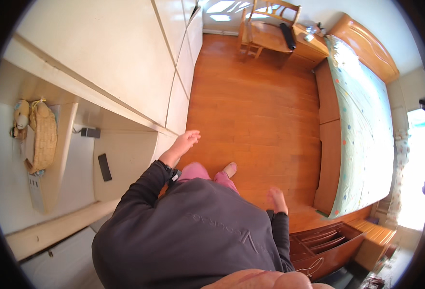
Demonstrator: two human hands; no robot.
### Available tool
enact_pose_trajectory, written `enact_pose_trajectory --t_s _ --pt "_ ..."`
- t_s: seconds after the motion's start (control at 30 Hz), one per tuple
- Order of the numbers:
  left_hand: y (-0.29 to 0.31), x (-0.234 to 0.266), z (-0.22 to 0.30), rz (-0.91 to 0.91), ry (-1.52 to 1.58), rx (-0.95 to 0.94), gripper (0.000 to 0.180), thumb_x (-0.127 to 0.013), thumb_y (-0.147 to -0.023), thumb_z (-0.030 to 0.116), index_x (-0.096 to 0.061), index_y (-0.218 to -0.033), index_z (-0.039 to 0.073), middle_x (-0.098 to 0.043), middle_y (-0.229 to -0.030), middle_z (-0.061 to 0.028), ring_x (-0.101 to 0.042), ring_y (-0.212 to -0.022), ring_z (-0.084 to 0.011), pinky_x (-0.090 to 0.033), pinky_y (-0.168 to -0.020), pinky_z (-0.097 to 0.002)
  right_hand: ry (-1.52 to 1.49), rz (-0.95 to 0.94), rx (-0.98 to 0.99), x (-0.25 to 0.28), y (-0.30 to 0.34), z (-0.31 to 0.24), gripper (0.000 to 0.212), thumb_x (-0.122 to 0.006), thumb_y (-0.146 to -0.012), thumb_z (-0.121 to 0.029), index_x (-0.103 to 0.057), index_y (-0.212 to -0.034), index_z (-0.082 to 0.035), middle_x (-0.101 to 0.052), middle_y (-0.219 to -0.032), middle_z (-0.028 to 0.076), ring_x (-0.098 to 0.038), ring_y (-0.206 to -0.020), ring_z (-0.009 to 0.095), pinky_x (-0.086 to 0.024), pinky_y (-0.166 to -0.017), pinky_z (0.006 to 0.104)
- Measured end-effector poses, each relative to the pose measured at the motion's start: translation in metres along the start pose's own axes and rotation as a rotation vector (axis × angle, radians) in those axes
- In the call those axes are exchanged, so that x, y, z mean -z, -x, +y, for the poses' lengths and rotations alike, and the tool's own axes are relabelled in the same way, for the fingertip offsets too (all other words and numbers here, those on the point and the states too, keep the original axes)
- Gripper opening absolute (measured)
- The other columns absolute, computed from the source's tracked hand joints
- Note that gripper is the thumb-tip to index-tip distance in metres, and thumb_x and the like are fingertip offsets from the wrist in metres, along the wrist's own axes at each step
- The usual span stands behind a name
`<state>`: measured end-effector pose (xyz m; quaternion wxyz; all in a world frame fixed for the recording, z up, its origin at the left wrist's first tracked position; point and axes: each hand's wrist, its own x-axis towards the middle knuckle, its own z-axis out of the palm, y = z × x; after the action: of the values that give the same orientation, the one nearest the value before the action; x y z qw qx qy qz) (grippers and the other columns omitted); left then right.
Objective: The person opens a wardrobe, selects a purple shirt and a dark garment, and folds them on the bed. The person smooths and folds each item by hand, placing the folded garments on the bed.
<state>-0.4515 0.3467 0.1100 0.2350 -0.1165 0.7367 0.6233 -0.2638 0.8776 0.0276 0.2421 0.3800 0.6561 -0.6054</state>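
My left hand (185, 143) reaches out beside the white cabinet front (174, 103), palm empty and fingers loosely apart. A dark watch (173, 174) sits on that wrist. Low at my other side hangs my right hand (278, 199), over the wooden floor (256, 115); its fingers are smeared by motion, and no held object shows. Left of me, an open shelf niche (121, 149) holds a black remote-like slab (105, 167) and a small dark box (91, 132). Deeper in it are a woven straw basket (45, 135) and a plush toy (22, 114).
A bed (362, 130) with a pale dotted sheet runs along the right. Ahead stand a wooden chair (270, 36) with a dark item on its seat and a nightstand (311, 48). Behind my right side is an open reddish-brown drawer unit (325, 253) with a white cable (313, 267).
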Motion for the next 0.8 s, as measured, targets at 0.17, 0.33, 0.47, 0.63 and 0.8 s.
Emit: enact_pose_trajectory --t_s 0.17,0.33,0.47,0.63,0.8 --pt "-0.020 -0.007 0.029 0.153 0.152 -0.067 0.040 -0.057 -0.103 0.015 -0.056 -0.142 0.002 -0.068 -0.131 -0.0113 -0.067 -0.114 -0.0188 -0.052 -0.096 -0.0333 0.249 -0.191 0.179 -0.024 -0.126 -0.176 0.046 -0.057 -0.103 -0.025 -0.055 -0.143 -0.004 -0.069 -0.116 0.007 -0.065 -0.104 0.016 -0.056 -0.083 0.0343" --pt "-0.047 0.012 0.046 0.381 0.193 -0.154 0.039 -0.057 -0.103 0.010 -0.057 -0.141 0.002 -0.067 -0.133 -0.0110 -0.064 -0.118 -0.0193 -0.049 -0.103 -0.0337 0.526 -0.459 0.310 -0.139 -0.183 -0.323 0.045 -0.059 -0.102 -0.030 -0.060 -0.140 -0.007 -0.070 -0.119 0.005 -0.066 -0.104 0.015 -0.053 -0.085 0.0307" --pt "-0.088 0.040 0.065 0.529 0.260 -0.171 0.039 -0.057 -0.103 0.008 -0.056 -0.142 0.003 -0.064 -0.137 -0.0081 -0.062 -0.122 -0.0187 -0.047 -0.106 -0.0328 0.660 -0.690 0.359 -0.248 -0.191 -0.419 0.045 -0.057 -0.102 -0.034 -0.062 -0.139 -0.007 -0.070 -0.119 0.004 -0.067 -0.104 0.015 -0.053 -0.083 0.0305" --pt "-0.110 0.082 0.103 0.671 0.161 -0.219 0.040 -0.057 -0.102 0.005 -0.057 -0.142 0.002 -0.061 -0.141 -0.0096 -0.060 -0.126 -0.0206 -0.047 -0.107 -0.0340 0.631 -0.943 0.209 -0.390 -0.216 -0.504 0.046 -0.061 -0.102 -0.029 -0.058 -0.141 -0.004 -0.070 -0.122 0.008 -0.065 -0.114 0.017 -0.053 -0.092 0.0324" --pt "-0.110 0.102 0.142 0.785 0.169 -0.266 0.048 -0.057 -0.100 0.001 -0.051 -0.147 0.002 -0.059 -0.145 -0.0114 -0.058 -0.131 -0.0225 -0.047 -0.108 -0.0358 0.485 -1.094 0.095 -0.490 -0.238 -0.540 0.047 -0.059 -0.104 -0.026 -0.052 -0.145 -0.003 -0.068 -0.122 0.011 -0.064 -0.116 0.020 -0.054 -0.095 0.0357"
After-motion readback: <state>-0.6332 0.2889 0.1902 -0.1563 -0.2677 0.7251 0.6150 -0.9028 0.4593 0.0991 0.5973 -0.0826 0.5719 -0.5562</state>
